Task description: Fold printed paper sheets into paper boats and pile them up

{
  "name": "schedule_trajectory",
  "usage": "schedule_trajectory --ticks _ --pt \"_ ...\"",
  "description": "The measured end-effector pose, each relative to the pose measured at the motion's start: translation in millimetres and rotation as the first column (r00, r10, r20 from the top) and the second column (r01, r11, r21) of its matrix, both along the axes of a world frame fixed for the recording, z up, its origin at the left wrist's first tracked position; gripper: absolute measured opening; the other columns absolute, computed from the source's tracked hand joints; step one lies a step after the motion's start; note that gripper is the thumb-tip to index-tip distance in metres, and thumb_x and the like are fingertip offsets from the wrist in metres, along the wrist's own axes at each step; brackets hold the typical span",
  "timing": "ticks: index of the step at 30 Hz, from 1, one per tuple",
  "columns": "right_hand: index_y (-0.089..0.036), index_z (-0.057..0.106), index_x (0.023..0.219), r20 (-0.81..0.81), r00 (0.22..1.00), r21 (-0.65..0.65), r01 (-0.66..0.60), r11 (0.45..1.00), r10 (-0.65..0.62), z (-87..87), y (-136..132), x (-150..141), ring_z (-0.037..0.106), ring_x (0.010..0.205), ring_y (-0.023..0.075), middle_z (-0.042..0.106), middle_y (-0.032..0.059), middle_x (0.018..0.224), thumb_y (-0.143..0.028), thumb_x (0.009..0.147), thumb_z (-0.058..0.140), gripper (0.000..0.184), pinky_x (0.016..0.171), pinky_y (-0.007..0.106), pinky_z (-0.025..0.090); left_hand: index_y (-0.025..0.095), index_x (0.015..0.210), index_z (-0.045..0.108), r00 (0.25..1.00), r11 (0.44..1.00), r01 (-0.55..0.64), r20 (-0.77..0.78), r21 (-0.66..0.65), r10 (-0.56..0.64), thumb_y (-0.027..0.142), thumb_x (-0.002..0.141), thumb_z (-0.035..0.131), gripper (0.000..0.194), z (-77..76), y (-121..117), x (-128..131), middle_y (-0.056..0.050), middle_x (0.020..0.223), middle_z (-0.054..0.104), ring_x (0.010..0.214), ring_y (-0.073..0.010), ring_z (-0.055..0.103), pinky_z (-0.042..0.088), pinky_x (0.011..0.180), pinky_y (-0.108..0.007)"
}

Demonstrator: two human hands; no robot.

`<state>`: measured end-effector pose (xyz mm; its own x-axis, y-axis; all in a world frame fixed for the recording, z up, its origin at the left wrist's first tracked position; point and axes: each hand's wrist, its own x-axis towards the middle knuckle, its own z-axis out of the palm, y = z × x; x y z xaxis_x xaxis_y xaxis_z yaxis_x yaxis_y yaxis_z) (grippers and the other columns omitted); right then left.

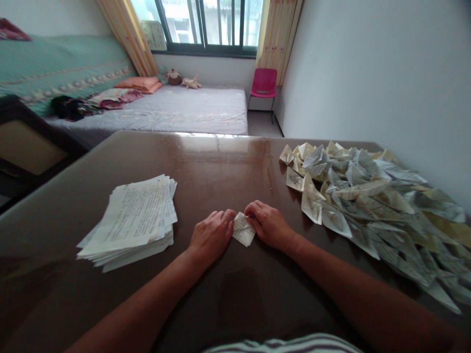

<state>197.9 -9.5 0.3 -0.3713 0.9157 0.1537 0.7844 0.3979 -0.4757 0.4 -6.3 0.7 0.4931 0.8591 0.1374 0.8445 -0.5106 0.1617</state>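
A small folded paper [243, 230], squarish and printed with text, lies on the brown table between my hands. My left hand [214, 229] grips its left edge, fingers curled together. At its upper right edge, my right hand [270, 223] pinches the paper with thumb and fingers. Both fingertips are partly hidden behind the knuckles. To the left sits a stack of printed sheets [132, 213], its edges uneven. A large heap of folded paper boats [368, 196] spreads over the table's right side.
The glossy brown table [206, 166] reaches toward a bed [198, 108] under the window. A dark-framed chair [29, 142] stands at the left edge, and a pink chair [264, 84] is by the far wall. The white wall [368, 73] runs along the right.
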Motion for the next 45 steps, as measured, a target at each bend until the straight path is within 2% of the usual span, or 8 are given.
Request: schedule_trajectory --ticks 9,13,18,28,35,38,42,45 --pt "-0.02 0.057 0.093 0.087 0.996 0.008 0.006 1.0 -0.006 -1.0 0 -2 0.056 0.089 0.0149 0.058 0.0034 0.092 -0.02 0.092 0.048 0.009 0.079 0.026 0.041 0.019 0.115 0.057 0.926 0.913 0.37 0.007 0.17 -0.377 0.023 0.095 0.045 0.023 5.1 -11 -4 -0.008 0.109 0.061 0.102 -0.0204 0.052 0.048 0.085 -0.034" --pt "-0.022 0.059 0.101 0.103 0.994 0.053 -0.054 0.997 0.049 5.1 -3 3 0.056 0.089 0.0147 0.059 0.004 0.099 -0.021 0.095 0.044 0.016 0.079 0.026 0.042 0.02 0.122 0.054 0.929 0.923 0.363 -0.122 0.128 -0.348 0.024 0.096 0.046 0.028 3.2 -12 -4 -0.008 0.122 0.059 0.105 -0.0219 0.052 0.047 0.081 -0.034" --pt "-0.022 0.05 0.129 0.424 0.892 0.111 -0.224 0.968 0.157 20.2 -22 3 0.051 0.101 0.0245 0.06 0.0095 0.113 -0.02 0.094 0.047 0.036 0.077 0.037 0.044 0.019 0.125 0.054 0.921 0.926 0.366 -0.181 0.095 -0.346 0.025 0.094 0.049 0.031 7.5 -13 -5 -0.007 0.128 0.057 0.107 -0.0219 0.051 0.045 0.083 -0.034" --pt "-0.012 0.062 0.112 0.608 0.794 0.116 -0.062 0.991 -0.021 22.1 -43 -8 0.053 0.099 0.0294 0.06 0.0193 0.119 -0.007 0.087 0.045 0.03 0.073 0.044 0.044 0.016 0.112 0.061 0.943 0.948 0.299 -0.188 0.114 -0.275 0.025 0.092 0.052 0.023 15.5 -20 -8 -0.007 0.123 0.061 0.1 -0.0229 0.056 0.048 0.074 -0.033" --pt "-0.019 0.058 0.094 0.278 0.958 0.052 0.058 0.997 -0.071 17.6 -10 -1 0.053 0.098 0.0229 0.06 0.0079 0.102 -0.039 0.088 0.058 0.021 0.076 0.034 0.044 0.017 0.08 0.059 0.951 0.966 0.251 0.17 0.065 -0.259 0.023 0.093 0.049 0.018 -1.3 -4 -7 -0.004 0.1 0.063 0.09 -0.0169 0.059 0.051 0.083 -0.03" --pt "-0.019 0.056 0.086 0.106 0.993 -0.026 0.052 0.998 -0.049 8.7 -7 2 0.052 0.096 0.0197 0.059 0.0046 0.098 -0.035 0.081 0.066 0.02 0.078 0.03 0.043 0.018 0.094 0.058 0.946 0.978 0.207 0.261 -0.032 -0.192 0.022 0.09 0.053 0.007 -2.6 -4 -7 -0.005 0.111 0.057 0.09 -0.0161 0.061 0.052 0.082 -0.03" --pt "-0.02 0.053 0.084 -0.152 0.988 -0.133 -0.035 0.99 0.015 6.1 -9 3 0.053 0.075 0.0134 0.058 -0.0019 0.079 -0.023 0.079 0.066 0.014 0.067 0.025 0.041 0.024 0.132 0.041 0.928 0.977 0.193 0.341 -0.095 -0.151 0.025 0.087 0.057 0.048 -0.2 -7 -8 -0.008 0.132 0.049 0.101 -0.0188 0.061 0.053 0.082 -0.031" --pt "-0.02 0.052 0.086 -0.423 0.906 -0.181 -0.101 0.978 0.015 7.7 -9 0 0.053 0.068 0.0104 0.058 -0.0039 0.077 -0.023 0.082 0.063 0.012 0.063 0.023 0.042 0.025 0.121 0.052 0.891 0.962 0.232 0.429 -0.144 -0.15 0.028 0.091 0.053 0.031 2.4 -7 -8 -0.004 0.112 0.063 0.097 -0.0182 0.063 0.05 0.084 -0.03"
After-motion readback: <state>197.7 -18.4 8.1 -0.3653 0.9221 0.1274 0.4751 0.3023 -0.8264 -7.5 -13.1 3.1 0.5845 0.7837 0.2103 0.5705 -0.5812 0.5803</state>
